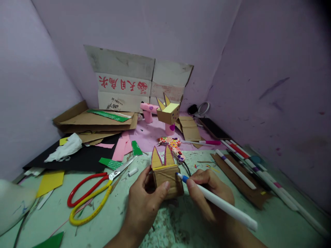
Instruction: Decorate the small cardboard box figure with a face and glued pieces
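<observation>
My left hand [146, 194] is closed around a small brown cardboard box [169, 177] with two pointed yellow ears [160, 157] edged in purple. Its thumb presses on the near face of the box. In my right hand [210, 191] is a white marker with a blue tip [219, 201], pinched between thumb and fingers. The tip is at the upper right edge of the box; whether it touches is hard to tell. Beyond the box lies a flower-patterned glue gun [173, 146]. A white marker cap [133, 172] rests left of the box.
Scissors [111, 177] with red and yellow handles lie at left, among paper scraps. Several markers [236, 168] and a brown cardboard strip [248, 193] are at right. Behind stands another eared box [169, 112] on pink tubes, before an upright cardboard sheet [124, 69].
</observation>
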The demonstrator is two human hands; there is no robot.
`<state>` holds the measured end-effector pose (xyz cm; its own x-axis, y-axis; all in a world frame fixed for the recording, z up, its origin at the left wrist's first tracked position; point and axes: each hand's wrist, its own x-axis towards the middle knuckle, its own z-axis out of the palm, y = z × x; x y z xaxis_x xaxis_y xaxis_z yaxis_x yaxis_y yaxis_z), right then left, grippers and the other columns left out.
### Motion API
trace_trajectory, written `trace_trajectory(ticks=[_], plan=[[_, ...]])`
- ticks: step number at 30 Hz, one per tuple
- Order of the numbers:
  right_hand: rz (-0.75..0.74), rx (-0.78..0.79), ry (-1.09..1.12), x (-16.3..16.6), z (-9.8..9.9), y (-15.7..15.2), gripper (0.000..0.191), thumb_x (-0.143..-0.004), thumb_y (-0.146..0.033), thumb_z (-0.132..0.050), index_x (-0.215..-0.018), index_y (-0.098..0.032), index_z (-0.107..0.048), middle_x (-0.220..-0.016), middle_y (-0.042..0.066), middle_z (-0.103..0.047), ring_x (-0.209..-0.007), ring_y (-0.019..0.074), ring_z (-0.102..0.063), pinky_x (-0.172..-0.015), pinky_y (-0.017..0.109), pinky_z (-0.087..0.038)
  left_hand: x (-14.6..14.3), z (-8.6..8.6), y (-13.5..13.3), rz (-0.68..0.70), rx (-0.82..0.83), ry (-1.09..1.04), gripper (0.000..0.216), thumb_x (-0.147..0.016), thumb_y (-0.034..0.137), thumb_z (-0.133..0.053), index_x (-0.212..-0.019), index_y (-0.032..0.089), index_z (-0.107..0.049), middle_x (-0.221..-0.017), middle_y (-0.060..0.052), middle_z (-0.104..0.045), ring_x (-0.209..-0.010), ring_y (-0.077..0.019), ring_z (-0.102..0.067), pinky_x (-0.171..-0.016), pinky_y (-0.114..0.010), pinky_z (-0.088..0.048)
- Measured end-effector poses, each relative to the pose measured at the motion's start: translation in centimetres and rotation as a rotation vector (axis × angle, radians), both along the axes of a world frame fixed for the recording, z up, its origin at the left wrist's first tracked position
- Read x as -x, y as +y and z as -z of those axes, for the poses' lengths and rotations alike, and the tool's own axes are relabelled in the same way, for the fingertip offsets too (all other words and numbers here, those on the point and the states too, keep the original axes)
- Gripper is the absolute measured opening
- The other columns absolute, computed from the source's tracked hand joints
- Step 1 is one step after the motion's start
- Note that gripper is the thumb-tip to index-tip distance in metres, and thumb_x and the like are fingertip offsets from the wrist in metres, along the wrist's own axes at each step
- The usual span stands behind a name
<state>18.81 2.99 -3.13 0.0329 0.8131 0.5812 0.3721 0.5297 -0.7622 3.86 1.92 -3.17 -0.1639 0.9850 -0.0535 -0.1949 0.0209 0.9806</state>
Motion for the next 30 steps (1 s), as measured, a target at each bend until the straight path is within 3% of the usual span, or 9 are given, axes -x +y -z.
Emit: trace_trajectory(ticks=[12, 25, 30], plan=[[-0.018, -0.038, -0.087, -0.27, -0.15, 0.19, 0.014, -0.082, -0.023, -0.055, -0.069, -0.021, -0.050, -0.053, -0.004, -0.054, -0.042, 0.0110, -0.049, -0.041, 0.023, -0.038, 0.31, 0.25, 0.09, 0.067, -0.010, 0.018, 0.049, -0.072, 0.028, -0.072, -0.115, 0.012, -0.056, -0.109, -0.009, -0.071, -0.100, -0.0252, -0.066, -0.081, -0.028, -0.055], [-0.077, -0.041, -0.077, -0.32, 0.49, 0.13, 0.014, -0.083, -0.022, -0.056, -0.071, -0.022, -0.050, -0.055, -0.005, -0.054, -0.044, 0.0103, -0.050, -0.044, 0.022, -0.039, 0.12, -0.03, -0.05, 0.028, -0.007, -0.012, 0.048, -0.070, 0.027, -0.074, -0.112, 0.013, -0.058, -0.105, -0.007, -0.074, -0.094, -0.0213, -0.068, -0.078, -0.024, -0.055], [0.000, -0.029, -0.084, -0.27, 0.22, 0.02, 0.015, -0.083, -0.024, -0.055, -0.069, -0.022, -0.050, -0.053, -0.005, -0.052, -0.042, 0.0102, -0.048, -0.042, 0.022, -0.036, 0.33, 0.27, 0.08, 0.054, 0.004, 0.023, 0.058, -0.070, 0.030, -0.074, -0.121, 0.009, -0.054, -0.110, -0.010, -0.071, -0.098, -0.0224, -0.066, -0.080, -0.025, -0.055]])
